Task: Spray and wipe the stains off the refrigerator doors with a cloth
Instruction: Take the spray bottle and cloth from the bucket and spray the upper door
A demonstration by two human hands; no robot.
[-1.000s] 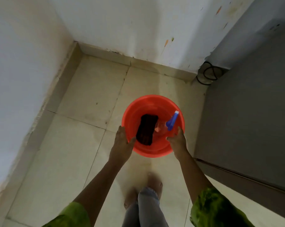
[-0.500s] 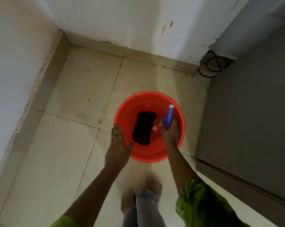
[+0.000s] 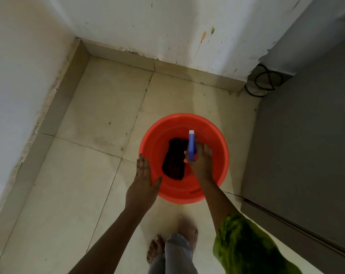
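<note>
A red plastic basin [image 3: 213, 135] stands on the tiled floor. In it lies a dark folded cloth [image 3: 173, 163]. My right hand [image 3: 201, 161] is inside the basin, closed around a spray bottle with a blue trigger head [image 3: 191, 145]; the bottle's body is hidden by my fingers. My left hand [image 3: 143, 184] is flat against the basin's outer left wall, fingers spread, holding nothing. The grey refrigerator [image 3: 306, 145] fills the right side, its door seam running along the lower right.
White walls meet in a corner at the upper left, with stains on the back wall. A black cable [image 3: 262, 82] coils on the floor behind the refrigerator. My bare feet [image 3: 155, 248] stand just below the basin. Open floor tiles lie to the left.
My right hand left the basin's rim, reached inside and closed on the spray bottle, turning it upright. My left hand slid from gripping the rim to resting against the outside.
</note>
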